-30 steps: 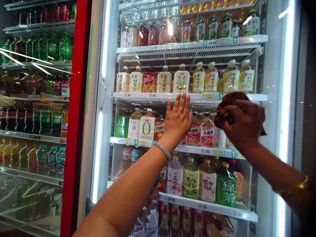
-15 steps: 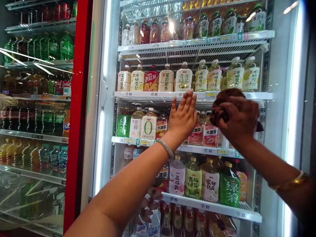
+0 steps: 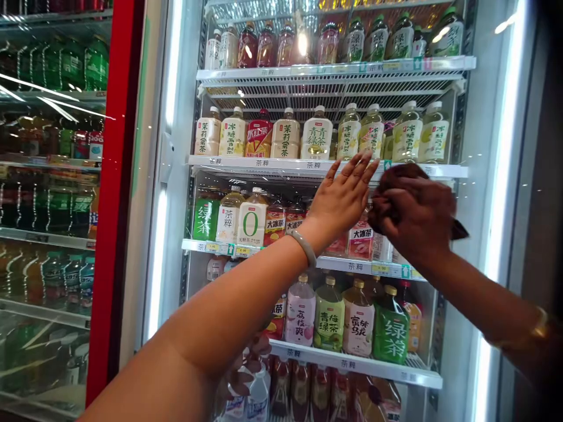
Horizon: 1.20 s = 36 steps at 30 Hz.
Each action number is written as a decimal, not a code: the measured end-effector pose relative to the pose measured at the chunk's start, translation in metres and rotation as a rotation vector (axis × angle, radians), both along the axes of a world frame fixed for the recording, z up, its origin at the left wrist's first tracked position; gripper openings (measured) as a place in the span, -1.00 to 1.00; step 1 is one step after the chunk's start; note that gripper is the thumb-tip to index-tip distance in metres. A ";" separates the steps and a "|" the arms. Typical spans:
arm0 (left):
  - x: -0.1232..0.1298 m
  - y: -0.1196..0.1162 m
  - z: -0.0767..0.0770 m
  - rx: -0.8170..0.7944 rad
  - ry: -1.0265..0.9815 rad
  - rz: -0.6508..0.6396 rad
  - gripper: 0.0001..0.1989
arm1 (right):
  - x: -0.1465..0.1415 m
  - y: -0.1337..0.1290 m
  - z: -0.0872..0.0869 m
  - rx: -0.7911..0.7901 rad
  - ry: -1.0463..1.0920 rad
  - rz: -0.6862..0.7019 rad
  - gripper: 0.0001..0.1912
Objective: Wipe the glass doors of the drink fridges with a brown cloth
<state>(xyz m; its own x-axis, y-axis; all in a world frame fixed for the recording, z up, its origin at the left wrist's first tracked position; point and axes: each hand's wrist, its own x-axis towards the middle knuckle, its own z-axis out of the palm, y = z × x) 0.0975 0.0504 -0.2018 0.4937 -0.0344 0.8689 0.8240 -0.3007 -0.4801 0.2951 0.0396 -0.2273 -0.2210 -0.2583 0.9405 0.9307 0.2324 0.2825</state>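
Observation:
My left hand [image 3: 345,190] lies flat on the glass door of a drinks fridge, its fingers stretched and slightly spread. A pale grey bangle [image 3: 304,249] circles that wrist. Close beside it on the right, my right hand [image 3: 424,214] is closed around a dark brown cloth [image 3: 402,174] pressed against the glass. Part of the cloth pokes out past the heel of that hand. Behind the pane, both hands are level with a white shelf edge [image 3: 264,163], covering some bottles on the shelf below.
Shelves of bottled drinks fill the fridge, among them a green bottle [image 3: 391,328] and a pink-labelled bottle [image 3: 300,310]. A red upright [image 3: 109,193] on the left borders a second drinks fridge. A lit strip [image 3: 497,176] runs down the right side. Reflections streak the glass.
My left hand has slid right across the glass, closer to my right hand. The right hand with the cloth has barely moved against the bottles. The whole view has shifted slightly rightward.

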 end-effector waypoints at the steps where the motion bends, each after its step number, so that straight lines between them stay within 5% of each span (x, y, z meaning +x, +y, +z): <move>1: -0.001 0.000 0.002 -0.016 0.004 0.006 -0.38 | -0.003 0.000 0.010 -0.003 -0.086 -0.003 -0.72; 4: -0.004 -0.003 0.008 -0.051 0.028 0.017 -0.37 | 0.017 0.003 0.048 -0.045 -0.217 -0.001 -0.69; 6: -0.003 -0.006 0.010 -0.062 0.048 0.034 -0.37 | 0.041 0.007 0.054 -0.008 -0.089 0.020 -0.68; 10: 0.019 -0.011 0.008 -0.063 0.004 0.035 -0.36 | 0.058 0.010 0.005 0.094 0.253 -0.022 -0.68; 13: 0.039 -0.008 0.003 -0.044 -0.062 -0.006 -0.39 | 0.043 0.005 -0.017 0.022 0.026 -0.030 -0.67; 17: 0.048 0.000 -0.002 -0.013 -0.050 -0.068 -0.38 | 0.058 -0.001 0.026 -0.053 -0.252 -0.043 -0.71; 20: 0.046 0.002 -0.003 -0.014 -0.028 -0.077 -0.37 | 0.091 0.002 0.042 0.011 -0.086 -0.053 -0.69; 24: 0.045 -0.001 -0.005 0.000 -0.032 -0.057 -0.38 | 0.090 0.006 -0.003 0.131 0.156 -0.049 -0.71; 27: 0.045 -0.003 -0.004 -0.008 -0.017 -0.040 -0.38 | 0.057 0.002 -0.018 0.071 -0.034 -0.016 -0.72; 31: 0.045 -0.002 -0.003 -0.063 -0.060 -0.047 -0.36 | 0.050 0.001 0.041 -0.043 -0.342 -0.041 -0.73; 33: 0.045 -0.001 -0.003 -0.068 -0.060 -0.067 -0.36 | 0.078 0.006 0.072 -0.028 -0.215 -0.055 -0.71; 36: 0.045 0.001 -0.004 -0.058 -0.046 -0.096 -0.38 | 0.129 0.014 0.070 0.085 0.105 -0.076 -0.68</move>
<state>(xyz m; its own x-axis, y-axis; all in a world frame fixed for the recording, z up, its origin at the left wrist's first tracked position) 0.1429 0.0518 -0.2056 0.4504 -0.0290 0.8923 0.8106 -0.4057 -0.4223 0.4240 0.0538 -0.1569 -0.1447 -0.3243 0.9348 0.9702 0.1392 0.1984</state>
